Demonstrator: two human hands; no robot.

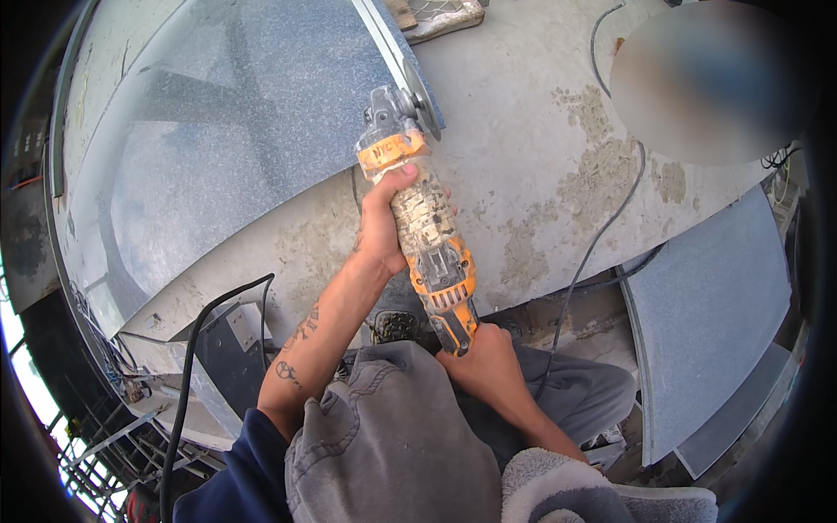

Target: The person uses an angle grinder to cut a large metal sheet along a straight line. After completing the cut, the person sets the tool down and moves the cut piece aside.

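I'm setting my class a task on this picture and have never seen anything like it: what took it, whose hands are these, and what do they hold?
There is no robot: a person works with two bare hands. The picture comes from a wide fisheye camera worn on the head, looking down, so straight edges bend near the rim. The left hand wraps the body of an orange and black angle grinder; the right hand holds its rear end. Its disc is by the edge of a blue-grey slab; whether they touch is hard to tell. The slab lies on a stained, pale surface.
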